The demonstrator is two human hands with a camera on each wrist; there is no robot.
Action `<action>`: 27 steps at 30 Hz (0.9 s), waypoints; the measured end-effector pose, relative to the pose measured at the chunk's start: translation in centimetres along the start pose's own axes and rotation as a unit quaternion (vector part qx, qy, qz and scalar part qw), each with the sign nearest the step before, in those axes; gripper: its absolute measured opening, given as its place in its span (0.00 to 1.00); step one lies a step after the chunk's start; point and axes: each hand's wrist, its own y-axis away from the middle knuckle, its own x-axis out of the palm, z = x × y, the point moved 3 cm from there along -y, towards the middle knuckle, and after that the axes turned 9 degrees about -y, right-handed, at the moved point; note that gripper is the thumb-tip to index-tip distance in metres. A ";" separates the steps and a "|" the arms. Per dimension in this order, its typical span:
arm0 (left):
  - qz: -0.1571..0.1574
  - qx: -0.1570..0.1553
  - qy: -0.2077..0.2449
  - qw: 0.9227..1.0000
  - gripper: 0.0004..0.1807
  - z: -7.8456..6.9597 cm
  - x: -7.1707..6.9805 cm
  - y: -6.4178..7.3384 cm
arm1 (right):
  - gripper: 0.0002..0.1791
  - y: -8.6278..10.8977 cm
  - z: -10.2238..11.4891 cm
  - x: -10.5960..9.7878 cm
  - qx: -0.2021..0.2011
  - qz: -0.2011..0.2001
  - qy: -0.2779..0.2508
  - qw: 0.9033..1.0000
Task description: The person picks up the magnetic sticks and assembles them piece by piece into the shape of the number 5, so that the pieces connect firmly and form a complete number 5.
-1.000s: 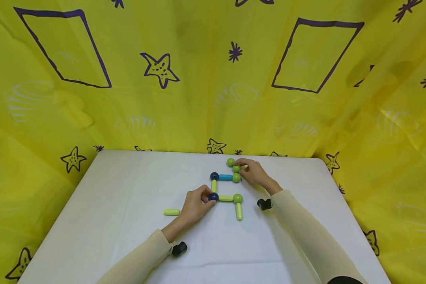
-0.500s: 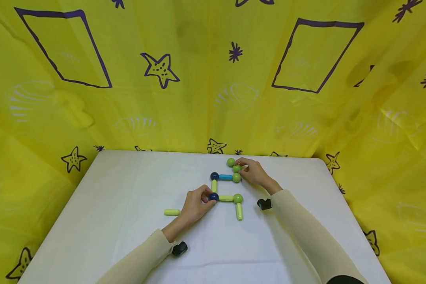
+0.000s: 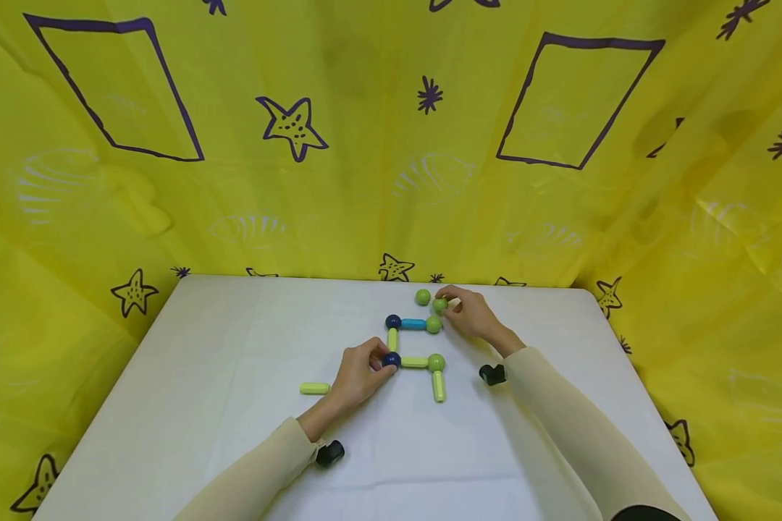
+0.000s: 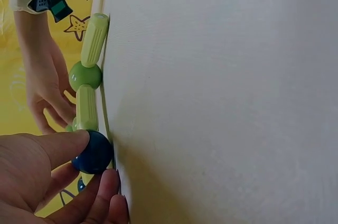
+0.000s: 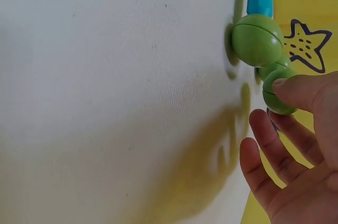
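Note:
My left hand [image 3: 358, 376] pinches a dark blue ball [image 4: 95, 152] between thumb and fingers. That ball is the near left corner of a linked shape of balls and sticks. From it a yellow-green stick [image 3: 415, 362] runs right to a green ball [image 3: 436, 362], and another stick [image 3: 439, 387] extends toward me. A further stick [image 3: 392, 339] leads away to a second dark blue ball [image 3: 393, 322], then a blue stick [image 3: 413, 324] and a green ball [image 3: 433, 324]. My right hand [image 3: 472, 315] pinches a separate green ball [image 5: 279, 94] just beyond that end.
One more green ball [image 3: 423, 297] lies near the back of the white table [image 3: 234, 347]. A loose yellow-green stick [image 3: 315, 388] rests left of my left hand. Behind and beside the table hangs a yellow patterned curtain [image 3: 352, 181].
The pinched green ball has moved slightly right and back with my right hand, apart from the ball at the back and the one on the blue stick. My left hand has stayed put.

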 end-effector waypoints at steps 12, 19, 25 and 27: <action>-0.002 -0.004 -0.007 1.000 0.10 0.0 0.1 -0.7 | 0.16 1.8 0.4 -1.3 -0.032 -0.022 -0.004 0.999; -0.003 -0.006 -0.010 1.000 0.10 0.0 0.3 -1.0 | 0.17 3.6 1.2 -1.5 -0.058 -0.025 -0.016 0.998; -0.011 -0.004 -0.010 1.000 0.10 0.0 0.3 -1.4 | 0.17 5.4 1.6 -1.2 -0.060 -0.025 -0.031 0.997; -0.013 -0.006 -0.009 1.000 0.10 0.0 0.3 -1.6 | 0.17 6.0 1.7 -1.1 -0.064 -0.024 -0.039 0.997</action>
